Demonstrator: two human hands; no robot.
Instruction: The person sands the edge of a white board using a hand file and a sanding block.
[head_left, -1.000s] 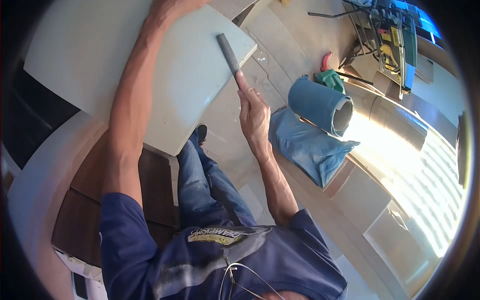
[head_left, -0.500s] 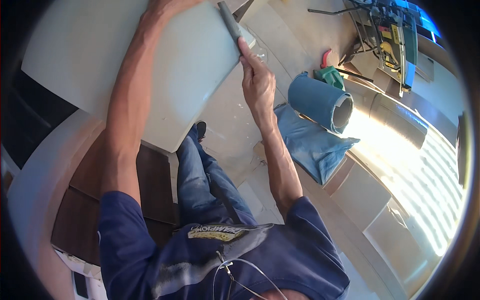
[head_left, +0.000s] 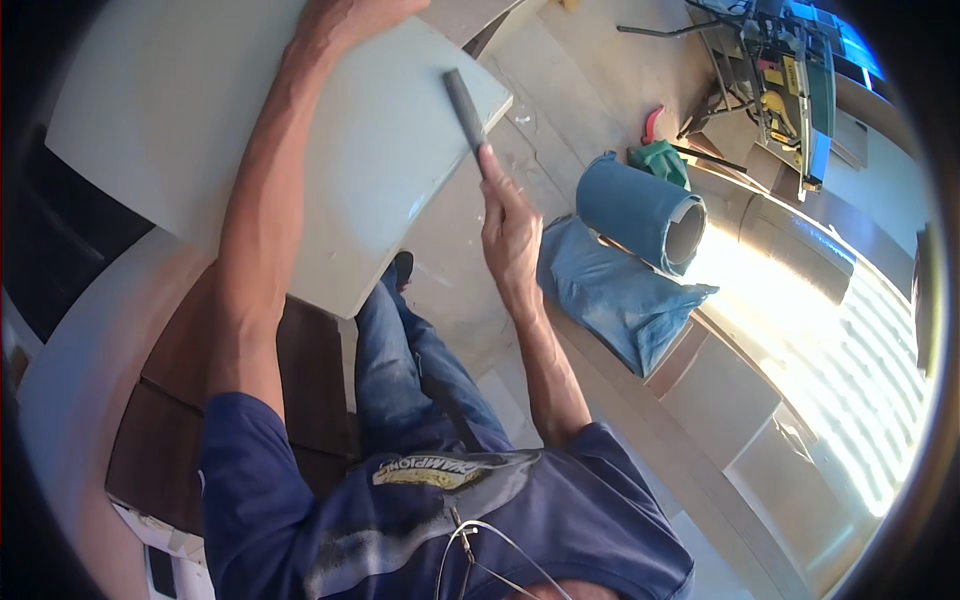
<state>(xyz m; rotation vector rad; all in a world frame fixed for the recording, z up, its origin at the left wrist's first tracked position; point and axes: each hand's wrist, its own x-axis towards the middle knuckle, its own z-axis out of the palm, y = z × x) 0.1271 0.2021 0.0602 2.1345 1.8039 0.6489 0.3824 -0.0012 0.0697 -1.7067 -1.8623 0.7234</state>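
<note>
Tile point(head_left: 300, 150), pale and square, gripped at its far edge by left hand point(head_left: 345, 18); right hand point(head_left: 510, 225) clenches dark file point(head_left: 465, 105) on one corner. Smoothing appears under way, remaining edges seemingly undone.

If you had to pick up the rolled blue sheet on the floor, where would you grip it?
Around the middle of the blue roll, from above. It lies on its side beside the crumpled blue cloth, its curved top bare; its open end faces right, so fingers can likely wrap across the body.
</note>
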